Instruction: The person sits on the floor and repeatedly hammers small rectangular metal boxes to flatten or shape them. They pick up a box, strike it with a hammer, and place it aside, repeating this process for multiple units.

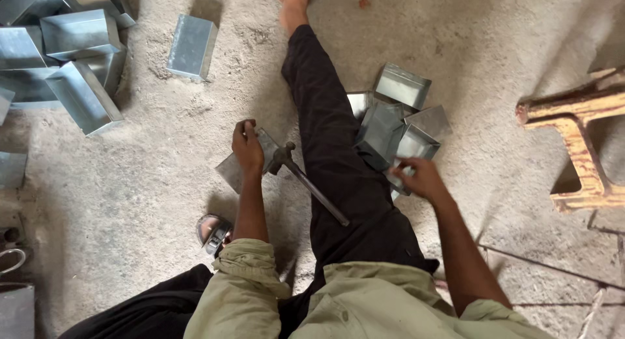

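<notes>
1. Dusty concrete floor [130, 176] is filling the whole scene, with the person sitting on it, one leg stretched out.
2. Left hand [247, 147] is gripping a sheet-metal piece [229, 170], with a hammer [306, 179] lying just beside it.
3. Right hand [416, 177] is pinching one folded tray in the metal tray pile [397, 127] to the right of the leg.
4. More finished trays [71, 59] are sitting far left.

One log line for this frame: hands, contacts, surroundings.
left hand: grips metal sheet piece | right hand: on folded tray in pile | hammer: against leg | finished trays: upper left | wooden stool: right
</notes>
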